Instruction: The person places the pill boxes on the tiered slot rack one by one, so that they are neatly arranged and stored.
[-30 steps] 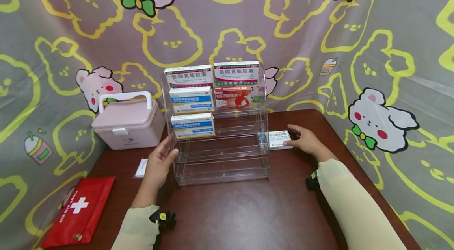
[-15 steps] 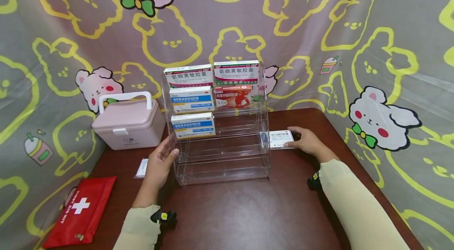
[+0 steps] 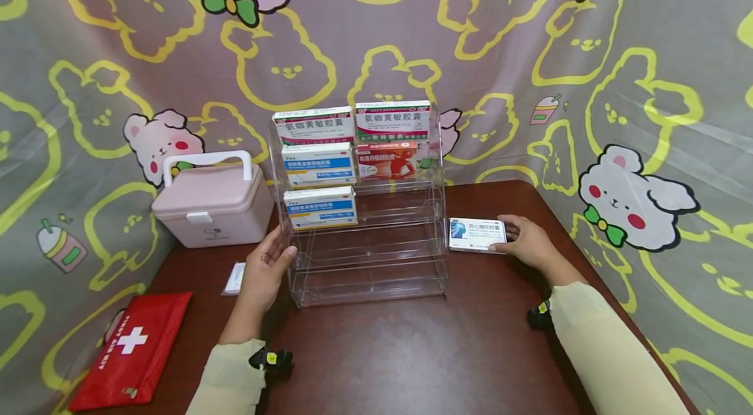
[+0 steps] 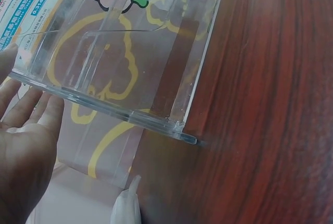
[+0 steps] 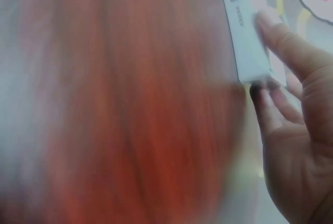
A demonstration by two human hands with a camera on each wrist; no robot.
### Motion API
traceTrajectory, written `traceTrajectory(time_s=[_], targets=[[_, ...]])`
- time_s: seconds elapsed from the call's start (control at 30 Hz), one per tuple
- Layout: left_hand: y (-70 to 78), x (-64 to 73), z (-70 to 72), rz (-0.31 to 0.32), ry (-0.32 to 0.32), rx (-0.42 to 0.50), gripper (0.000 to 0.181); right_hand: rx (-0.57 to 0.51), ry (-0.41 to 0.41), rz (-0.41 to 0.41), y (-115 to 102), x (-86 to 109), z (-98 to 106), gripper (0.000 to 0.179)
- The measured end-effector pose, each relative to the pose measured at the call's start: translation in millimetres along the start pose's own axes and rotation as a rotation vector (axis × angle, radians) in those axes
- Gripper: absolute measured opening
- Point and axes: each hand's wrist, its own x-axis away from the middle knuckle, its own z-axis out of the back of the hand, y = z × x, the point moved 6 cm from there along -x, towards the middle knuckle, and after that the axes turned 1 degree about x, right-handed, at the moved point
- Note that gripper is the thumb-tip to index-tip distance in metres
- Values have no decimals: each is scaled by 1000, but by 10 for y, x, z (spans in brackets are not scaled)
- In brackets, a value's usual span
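A clear acrylic tiered display rack [image 3: 370, 248] stands on the table, bearing several medicine boxes on its upper tiers. My left hand [image 3: 266, 269] holds the rack's left side edge; in the left wrist view its thumb [image 4: 7, 60] lies on one side of the panel and the fingers on the other. To the right of the rack, my right hand [image 3: 529, 242] pinches a white medicine box [image 3: 477, 234] by its right end, thumb in front and fingers behind. The right wrist view shows that box's barcoded side [image 5: 240, 31] beside my thumb.
A pink lidded box [image 3: 214, 206] with a white handle stands behind my left hand. At the left lie a red first aid pouch [image 3: 134, 349] and a small white item [image 3: 234, 278]. A patterned curtain [image 3: 376, 29] encloses the table's back and sides.
My right hand has moved right with the white medicine box, drawing it out from behind the rack's right side, so its blue picture end now shows fully. My left hand stays in place.
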Motion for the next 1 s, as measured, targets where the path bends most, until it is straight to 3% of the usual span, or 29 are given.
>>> traceTrajectory(time_s=[0.27, 0.5, 0.7, 1.0], targets=[[0, 9, -2, 3, 6, 4, 64, -30, 90, 44, 16, 146, 174, 69], [1, 17, -4, 16, 4, -4, 65, -88, 166, -7, 21, 294, 314, 46], [10, 18, -3, 25, 5, -7, 65, -116, 188, -43, 64, 378, 393, 48], [26, 29, -7, 21, 6, -21, 64, -123, 209, -19, 39, 462, 497, 46]])
